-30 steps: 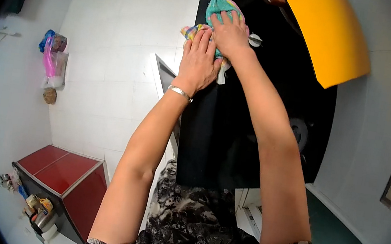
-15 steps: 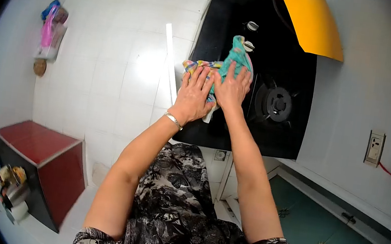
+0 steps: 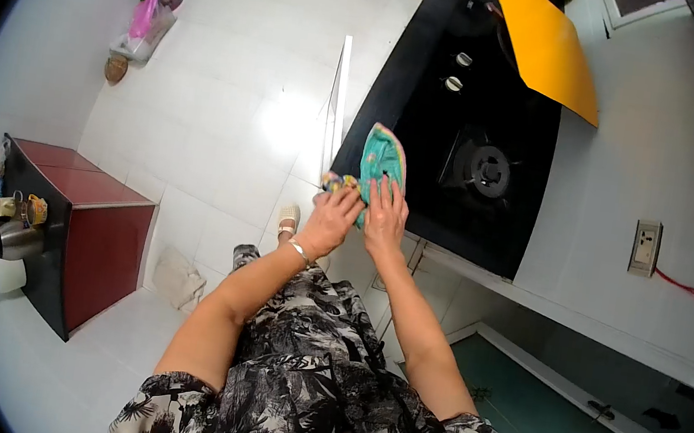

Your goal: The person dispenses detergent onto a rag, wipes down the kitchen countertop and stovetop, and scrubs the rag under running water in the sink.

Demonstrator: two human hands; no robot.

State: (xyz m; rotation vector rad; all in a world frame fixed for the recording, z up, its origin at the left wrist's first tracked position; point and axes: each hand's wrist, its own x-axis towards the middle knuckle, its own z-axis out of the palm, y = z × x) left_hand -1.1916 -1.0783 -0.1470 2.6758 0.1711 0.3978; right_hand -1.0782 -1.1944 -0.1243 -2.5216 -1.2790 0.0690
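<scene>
A teal cloth with a pink edge [image 3: 385, 153] and a bunched multicoloured patterned part [image 3: 341, 183] lies over the near left corner of the black gas stove [image 3: 426, 148]. My left hand [image 3: 334, 220], with a bracelet at the wrist, has its fingers curled on the patterned part. On the teal part rests my right hand [image 3: 384, 218], its fingers pressed together on the fabric. Both hands are side by side at the stove's near edge. The cloth's underside is hidden.
A burner [image 3: 488, 174] and two knobs [image 3: 454, 83] are on the stove, with a yellow panel [image 3: 553, 51] behind. A wall socket [image 3: 645, 247] has a red wire. At left stand a red-sided cabinet [image 3: 104, 263] and bags [image 3: 152, 20]. A green cabinet front [image 3: 506, 404] is below.
Both hands have drawn the cloth from the stove's surface by the knobs toward me, to the near left corner. The cloth is more bunched, and the camera view has shifted.
</scene>
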